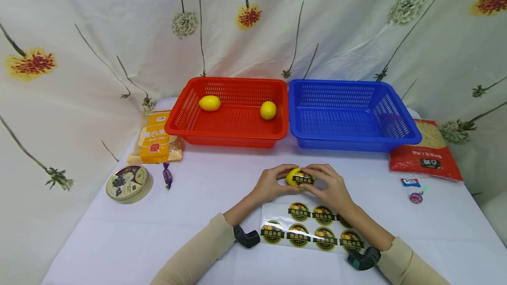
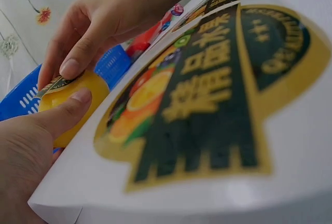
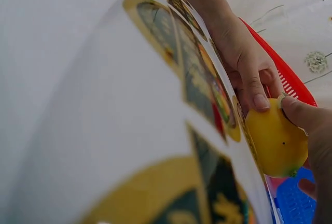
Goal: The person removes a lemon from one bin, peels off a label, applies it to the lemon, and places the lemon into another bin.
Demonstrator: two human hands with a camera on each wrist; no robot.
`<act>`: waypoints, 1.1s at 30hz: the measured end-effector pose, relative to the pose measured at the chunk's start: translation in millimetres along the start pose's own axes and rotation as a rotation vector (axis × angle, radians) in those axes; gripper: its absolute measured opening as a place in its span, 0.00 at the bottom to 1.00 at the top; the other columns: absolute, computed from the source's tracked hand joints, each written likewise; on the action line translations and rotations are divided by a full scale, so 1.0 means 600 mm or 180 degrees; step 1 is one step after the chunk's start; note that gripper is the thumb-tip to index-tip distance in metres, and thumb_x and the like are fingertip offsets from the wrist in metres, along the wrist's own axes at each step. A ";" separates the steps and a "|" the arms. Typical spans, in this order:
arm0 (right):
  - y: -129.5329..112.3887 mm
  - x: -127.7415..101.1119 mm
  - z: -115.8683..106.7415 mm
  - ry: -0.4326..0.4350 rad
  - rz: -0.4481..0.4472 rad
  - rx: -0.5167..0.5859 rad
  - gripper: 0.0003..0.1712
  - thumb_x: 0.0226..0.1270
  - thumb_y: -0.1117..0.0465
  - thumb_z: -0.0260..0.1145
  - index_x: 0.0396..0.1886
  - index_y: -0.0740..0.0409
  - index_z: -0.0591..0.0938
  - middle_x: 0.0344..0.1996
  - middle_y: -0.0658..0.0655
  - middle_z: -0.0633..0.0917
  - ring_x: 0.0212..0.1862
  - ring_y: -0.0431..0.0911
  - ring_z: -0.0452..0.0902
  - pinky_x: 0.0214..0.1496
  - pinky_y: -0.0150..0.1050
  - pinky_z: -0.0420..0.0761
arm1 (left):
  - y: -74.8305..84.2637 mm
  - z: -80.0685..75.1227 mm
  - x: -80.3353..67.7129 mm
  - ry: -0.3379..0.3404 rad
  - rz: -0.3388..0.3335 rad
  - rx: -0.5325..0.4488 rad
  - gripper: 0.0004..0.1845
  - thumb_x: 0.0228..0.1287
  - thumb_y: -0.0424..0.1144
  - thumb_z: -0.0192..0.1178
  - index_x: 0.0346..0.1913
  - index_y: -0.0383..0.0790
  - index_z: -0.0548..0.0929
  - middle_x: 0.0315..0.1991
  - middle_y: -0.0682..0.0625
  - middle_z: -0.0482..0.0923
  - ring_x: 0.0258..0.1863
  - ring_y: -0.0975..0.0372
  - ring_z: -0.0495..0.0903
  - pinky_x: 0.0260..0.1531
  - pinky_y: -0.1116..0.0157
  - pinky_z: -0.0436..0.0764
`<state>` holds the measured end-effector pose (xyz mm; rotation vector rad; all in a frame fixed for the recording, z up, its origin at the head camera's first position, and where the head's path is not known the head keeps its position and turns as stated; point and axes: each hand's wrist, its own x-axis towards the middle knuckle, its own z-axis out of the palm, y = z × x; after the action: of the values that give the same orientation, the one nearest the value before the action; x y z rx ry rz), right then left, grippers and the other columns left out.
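Observation:
Over the middle of the white table, both hands hold a yellow lemon (image 1: 292, 177) between them. A black-and-gold fruit label (image 1: 303, 179) lies across its side. My left hand (image 1: 272, 184) grips the lemon from the left, thumb on the near side and fingers behind. From the right, my right hand (image 1: 332, 188) pinches it, and in the left wrist view its thumb presses on the label (image 2: 58, 83). Just below the hands is a sheet of round labels (image 1: 286, 215), partly covered by the right forearm. The lemon's bare yellow end (image 3: 280, 141) shows in the right wrist view.
Behind the hands stand a red basket (image 1: 229, 139) with two lemons and a blue basket (image 1: 356, 143). At left are a yellow food bag (image 1: 155, 137), a round tin (image 1: 129, 184) and a purple candy (image 1: 167, 176). At right are a red bag (image 1: 428, 162) and small candies (image 1: 410, 182).

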<state>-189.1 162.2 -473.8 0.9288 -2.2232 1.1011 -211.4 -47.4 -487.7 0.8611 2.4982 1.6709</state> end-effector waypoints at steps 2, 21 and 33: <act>0.001 0.000 0.001 -0.0007 -0.0015 0.0022 0.27 0.41 0.63 0.77 0.46 0.59 0.83 0.45 0.54 0.81 0.46 0.47 0.73 0.51 0.29 0.72 | -0.001 0.001 0.000 0.0003 0.0022 -0.0034 0.33 0.42 0.37 0.74 0.57 0.42 0.76 0.53 0.48 0.77 0.48 0.59 0.79 0.50 0.65 0.76; 0.009 -0.001 0.000 -0.0238 -0.0135 0.0144 0.31 0.40 0.66 0.77 0.51 0.61 0.80 0.49 0.57 0.78 0.51 0.51 0.74 0.56 0.28 0.71 | 0.011 -0.016 0.006 -0.0294 -0.0470 -0.0485 0.21 0.60 0.50 0.61 0.55 0.48 0.78 0.52 0.54 0.77 0.50 0.65 0.77 0.49 0.69 0.75; 0.013 -0.003 -0.004 -0.0335 0.0013 0.0256 0.34 0.42 0.64 0.77 0.55 0.61 0.78 0.51 0.57 0.77 0.53 0.51 0.73 0.57 0.31 0.71 | -0.001 -0.011 0.008 -0.0241 -0.0359 -0.0577 0.20 0.58 0.44 0.64 0.53 0.45 0.79 0.49 0.53 0.79 0.47 0.66 0.79 0.46 0.70 0.77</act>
<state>-193.3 168.0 -477.7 1.0382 -2.2799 1.1763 -218.0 -51.1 -483.8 0.7368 2.2587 1.7588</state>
